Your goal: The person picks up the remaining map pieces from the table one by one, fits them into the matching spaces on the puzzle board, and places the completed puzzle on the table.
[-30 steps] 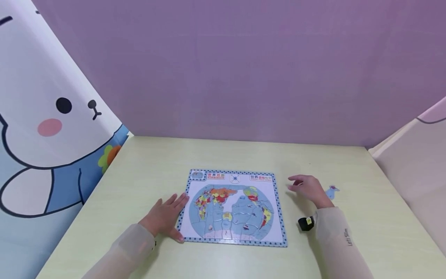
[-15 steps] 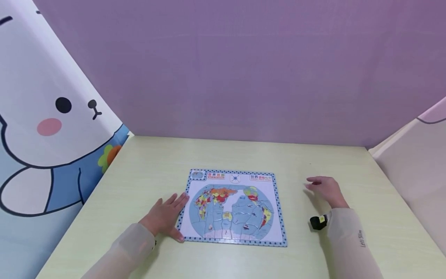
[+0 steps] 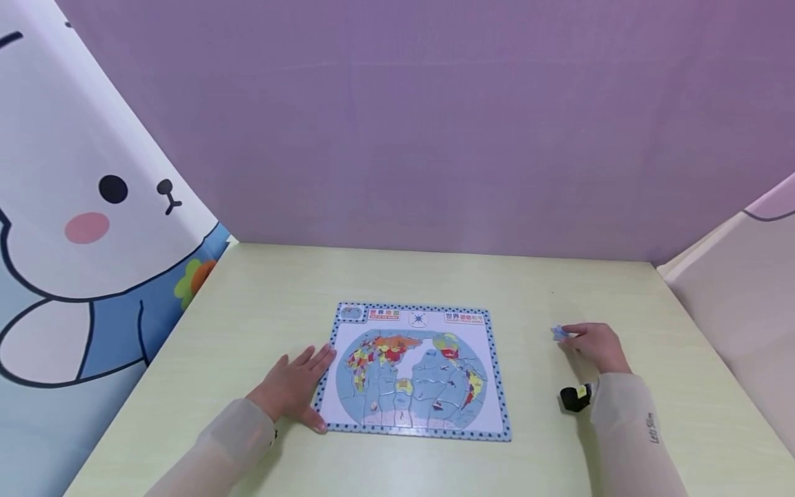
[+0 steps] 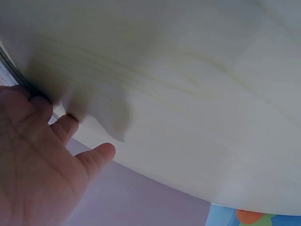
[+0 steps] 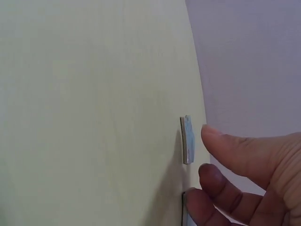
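A world-map jigsaw puzzle (image 3: 366, 386) lies flat on the table, with a white gap in its upper middle. My left hand (image 3: 293, 386) rests at its left edge, fingers spread; in the left wrist view this hand (image 4: 42, 155) touches the board's edge with the fingertips. My right hand (image 3: 596, 344) is at the right, by a small blue puzzle piece (image 3: 560, 333). In the right wrist view, one thin puzzle piece (image 5: 187, 140) stands just apart from the thumb. A second piece (image 5: 185, 207) is partly hidden under a fingertip of the right hand (image 5: 249, 179), whose thumb and fingers are apart.
The pale table (image 3: 435, 276) ends at a purple backdrop (image 3: 435, 138). A fabric with a cartoon figure (image 3: 93, 193) hangs on the left, a pale fabric (image 3: 739, 290) on the right. A small black device (image 3: 575, 398) sits at the right wrist.
My right hand has moved rightward, away from the puzzle, and slightly toward me. A blue piece now shows at its fingertips, while the spot behind the hand is covered. The left hand stays still.
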Available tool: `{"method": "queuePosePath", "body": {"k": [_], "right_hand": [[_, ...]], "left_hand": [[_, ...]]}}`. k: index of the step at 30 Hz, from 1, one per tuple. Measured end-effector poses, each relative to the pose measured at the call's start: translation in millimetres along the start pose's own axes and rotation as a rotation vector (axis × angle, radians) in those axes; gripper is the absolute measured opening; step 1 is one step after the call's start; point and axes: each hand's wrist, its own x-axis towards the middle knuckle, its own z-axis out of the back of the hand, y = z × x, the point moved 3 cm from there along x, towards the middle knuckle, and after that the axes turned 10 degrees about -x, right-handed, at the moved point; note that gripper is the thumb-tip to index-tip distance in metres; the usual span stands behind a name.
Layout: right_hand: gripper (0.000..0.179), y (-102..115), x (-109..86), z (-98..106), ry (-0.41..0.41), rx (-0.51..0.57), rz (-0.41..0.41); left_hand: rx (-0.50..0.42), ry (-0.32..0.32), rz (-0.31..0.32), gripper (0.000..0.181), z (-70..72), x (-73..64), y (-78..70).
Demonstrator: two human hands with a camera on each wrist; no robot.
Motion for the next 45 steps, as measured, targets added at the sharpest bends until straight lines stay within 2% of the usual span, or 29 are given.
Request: {"method": "queuePosePath", "body": {"k": [8, 25, 38, 45], "right_hand": [[0.048, -2.0, 4.2, 0.3, 0.036, 0.011, -0.064], [0.048, -0.8, 8.5, -3.8, 0.072, 0.025, -0.123], [0.046, 3.5, 12.2, -5.7, 0.084, 0.064, -0.117], [0.043, 5.8, 13.1, -7.9, 0.054, 0.047, -0.061]], "left_hand": [[-0.001, -0.04, -0.053, 0.123, 1.5, -2.0, 0.0], [0.005, -0.021, -0.015, 0.122, 0.8, -0.2, -0.2], [-0.001, -0.017, -0.009, 0.122, -0.8, 0.5, 1.9], [-0.008, -0.02, -0.007, 0.122, -1.8, 0.3, 1.1]]}}
